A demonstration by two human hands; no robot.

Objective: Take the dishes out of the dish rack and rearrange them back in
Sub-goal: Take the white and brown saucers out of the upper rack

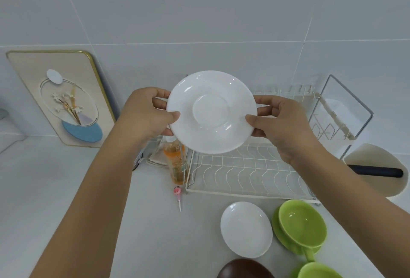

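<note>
Saucer: While it is held in the air above the dish rack, the white saucer (211, 111) faces the camera, tilted, its round centre well in view.
Left hand: the left hand (144, 116) grips the saucer's left rim, thumb on the near face, fingers (160, 94) curled behind.
Right hand: the right hand (280, 120) grips the right rim likewise, thumb in front, fingers pinching from behind.
Dish rack: the white wire dish rack (248, 171) stands on the tabletop (55, 178) below the saucer; its near plate slots hold nothing.
Tabletop, near side: a white dish (246, 229), stacked green bowls (299, 226), another green bowl (317, 271) and a brown bowl (244, 269) lie in front of the rack.
Left of rack: an orange bottle (175, 164) just beside it; a lollipop (178, 195) near.
Wall: a decorated board (60, 98) leans against the tiles.
</note>
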